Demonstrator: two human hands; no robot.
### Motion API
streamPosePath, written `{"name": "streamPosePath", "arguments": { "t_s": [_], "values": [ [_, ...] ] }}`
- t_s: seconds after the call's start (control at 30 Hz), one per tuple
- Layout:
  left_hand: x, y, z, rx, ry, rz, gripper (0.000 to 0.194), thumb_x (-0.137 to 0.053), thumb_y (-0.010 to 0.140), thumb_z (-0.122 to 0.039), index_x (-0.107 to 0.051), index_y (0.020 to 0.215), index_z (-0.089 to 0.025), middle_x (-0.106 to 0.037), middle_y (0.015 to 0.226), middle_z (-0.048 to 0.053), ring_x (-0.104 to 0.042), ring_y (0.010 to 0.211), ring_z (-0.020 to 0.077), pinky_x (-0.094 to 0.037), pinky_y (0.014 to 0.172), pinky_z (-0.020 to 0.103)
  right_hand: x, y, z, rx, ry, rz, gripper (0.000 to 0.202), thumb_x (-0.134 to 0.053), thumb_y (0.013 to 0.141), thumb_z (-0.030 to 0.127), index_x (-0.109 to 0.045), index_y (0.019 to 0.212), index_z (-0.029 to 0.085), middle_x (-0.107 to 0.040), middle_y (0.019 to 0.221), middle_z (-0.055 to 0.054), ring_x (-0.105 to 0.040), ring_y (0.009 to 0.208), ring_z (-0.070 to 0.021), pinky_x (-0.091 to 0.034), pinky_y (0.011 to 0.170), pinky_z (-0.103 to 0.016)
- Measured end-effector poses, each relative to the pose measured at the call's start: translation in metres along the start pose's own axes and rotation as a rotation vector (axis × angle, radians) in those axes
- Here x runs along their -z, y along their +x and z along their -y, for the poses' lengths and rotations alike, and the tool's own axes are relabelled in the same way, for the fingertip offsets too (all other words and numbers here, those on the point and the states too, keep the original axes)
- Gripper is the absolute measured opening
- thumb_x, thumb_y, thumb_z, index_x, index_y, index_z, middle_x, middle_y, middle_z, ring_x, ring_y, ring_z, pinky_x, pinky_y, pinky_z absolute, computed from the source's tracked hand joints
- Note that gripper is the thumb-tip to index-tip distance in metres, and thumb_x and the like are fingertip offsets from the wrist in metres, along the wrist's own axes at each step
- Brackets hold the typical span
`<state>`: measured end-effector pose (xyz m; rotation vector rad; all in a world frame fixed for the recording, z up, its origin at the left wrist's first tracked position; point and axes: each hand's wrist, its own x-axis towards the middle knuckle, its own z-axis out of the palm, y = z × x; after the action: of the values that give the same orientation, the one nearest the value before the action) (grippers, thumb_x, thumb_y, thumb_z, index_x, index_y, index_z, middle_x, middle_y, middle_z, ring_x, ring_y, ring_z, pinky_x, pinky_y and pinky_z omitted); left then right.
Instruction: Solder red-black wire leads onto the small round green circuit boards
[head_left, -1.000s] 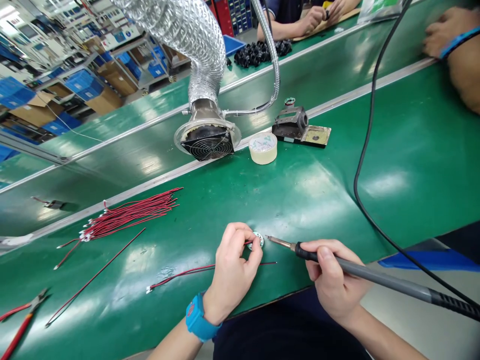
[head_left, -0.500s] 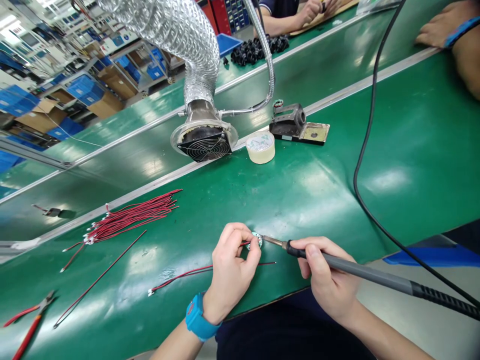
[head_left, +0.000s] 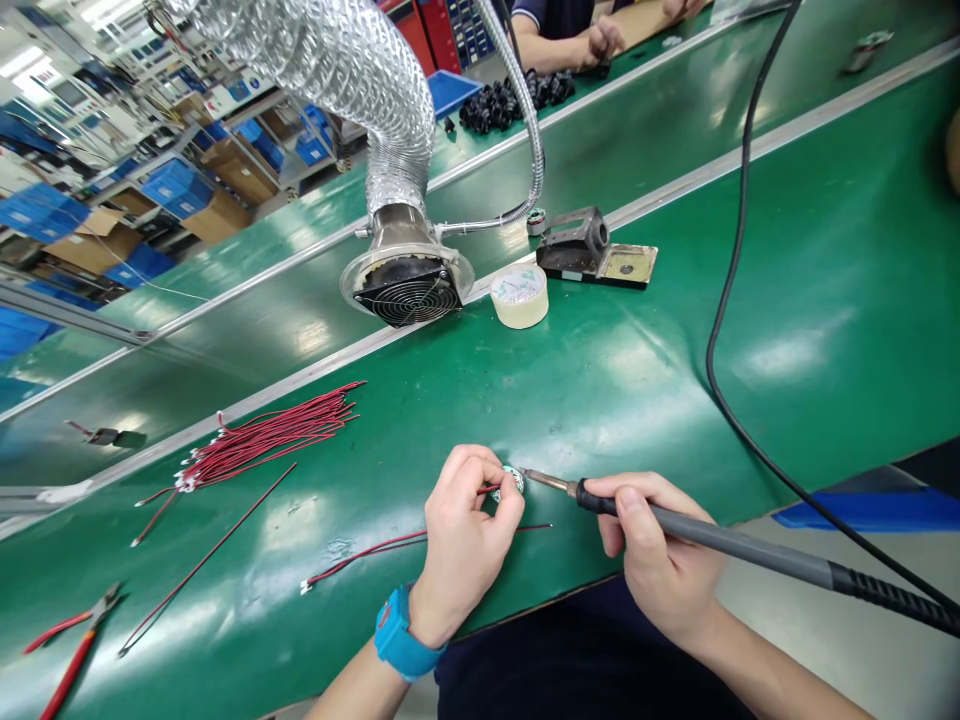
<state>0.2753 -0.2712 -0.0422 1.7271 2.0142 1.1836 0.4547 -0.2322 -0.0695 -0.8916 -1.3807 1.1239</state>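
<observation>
My left hand [head_left: 472, 540], wearing a blue wrist strap [head_left: 405, 635], is closed with thumb and fingertips pinching a red wire and a small round circuit board [head_left: 514, 481]. Part of the board is hidden behind the fingers. In my right hand [head_left: 667, 555] is a soldering iron [head_left: 739, 545], held like a pen, its metal tip pointing left at the board's edge. Whether the tip touches the board I cannot tell. Under my left hand a red-and-black wire lead [head_left: 367, 552] with a white connector lies on the green bench.
A bundle of red wires [head_left: 270, 435], a single lead [head_left: 210, 555] and red-handled cutters [head_left: 82, 640] lie left. A fume-extraction hose [head_left: 401, 150], tape roll [head_left: 520, 296] and iron stand [head_left: 596, 248] are beyond. The iron's black cable [head_left: 724, 330] crosses the right side. A co-worker's hand [head_left: 600, 42] works opposite.
The co-worker's hand at the upper right has gone from there, and a small part now shows on the belt. A round part behind the iron stand has shifted left. My hands barely moved.
</observation>
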Motion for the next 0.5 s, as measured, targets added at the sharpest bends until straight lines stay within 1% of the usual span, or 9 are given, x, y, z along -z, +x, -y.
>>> {"name": "streamPosePath", "arguments": {
  "t_s": [0.2, 0.37, 0.5],
  "values": [
    [0.0014, 0.0016, 0.0001, 0.007, 0.004, 0.020, 0.019, -0.064, 0.090, -0.008, -0.058, 0.075, -0.019, -0.060, 0.088, 0.002, -0.056, 0.073, 0.0115, -0.041, 0.060, 0.023, -0.0020, 0.0035, 0.0026, -0.027, 0.013, -0.014, 0.023, -0.055, 0.108, 0.026, -0.075, 0.098, 0.022, -0.057, 0.053, 0.007, -0.054, 0.043, -0.0074, -0.044, 0.046, -0.018],
    [0.0011, 0.0015, 0.0012, 0.002, 0.024, 0.025, 0.019, -0.063, 0.091, -0.010, -0.057, 0.075, -0.019, -0.060, 0.088, 0.002, -0.058, 0.075, 0.0126, -0.043, 0.063, 0.024, -0.0032, 0.0030, -0.0007, -0.033, 0.003, -0.012, 0.024, -0.054, 0.108, 0.027, -0.075, 0.099, 0.021, -0.056, 0.053, 0.007, -0.054, 0.043, -0.0077, -0.045, 0.046, -0.018],
    [0.0007, -0.0013, 0.0050, -0.018, 0.027, 0.026, 0.020, -0.060, 0.094, -0.012, -0.055, 0.077, -0.020, -0.059, 0.087, 0.002, -0.058, 0.075, 0.0131, -0.045, 0.066, 0.025, -0.0037, 0.0037, -0.0068, -0.006, -0.067, 0.002, 0.021, -0.054, 0.109, 0.027, -0.074, 0.105, 0.022, -0.062, 0.059, 0.006, -0.058, 0.047, -0.0081, -0.049, 0.049, -0.019]
  ]
}}
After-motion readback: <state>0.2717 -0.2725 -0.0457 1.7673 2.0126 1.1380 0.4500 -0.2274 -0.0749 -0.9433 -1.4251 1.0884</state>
